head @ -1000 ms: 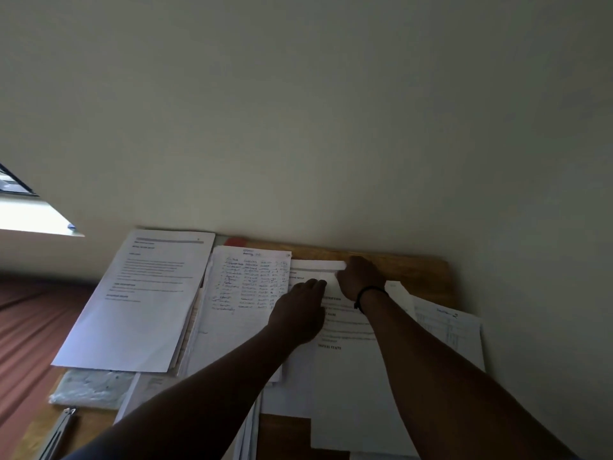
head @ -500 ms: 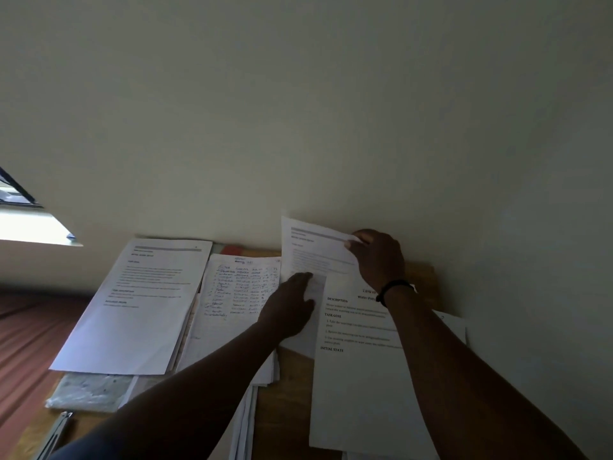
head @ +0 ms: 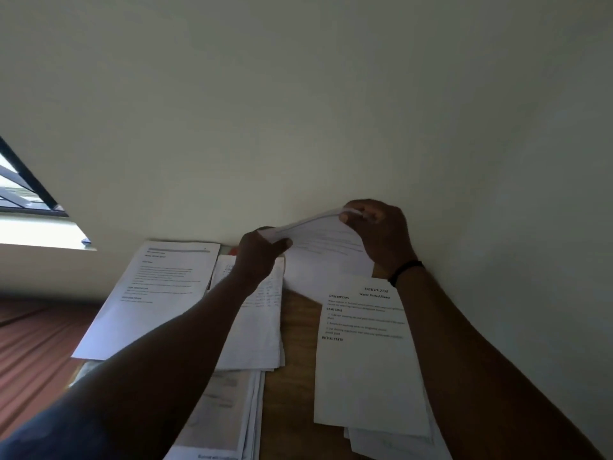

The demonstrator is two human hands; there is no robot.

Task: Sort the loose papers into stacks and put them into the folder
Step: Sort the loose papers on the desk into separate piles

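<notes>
Pinching one lifted sheet (head: 326,257) with our left hand (head: 262,257) and right hand (head: 381,234), long axis 8-to-2 o'clock; we count three stacks on the desk (head: 295,343).

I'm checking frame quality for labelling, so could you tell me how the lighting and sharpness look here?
Head view: dim overall, the window blown out; the headings on the right-hand sheet are readable, while the lifted sheet between both hands is soft and the wall fills most of the frame.

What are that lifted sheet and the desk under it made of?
The lifted sheet, held by the left hand and right hand, looks like thin matte paper: it bends and carries print. The desk looks like brown wood or laminate; no grain shows.
</notes>
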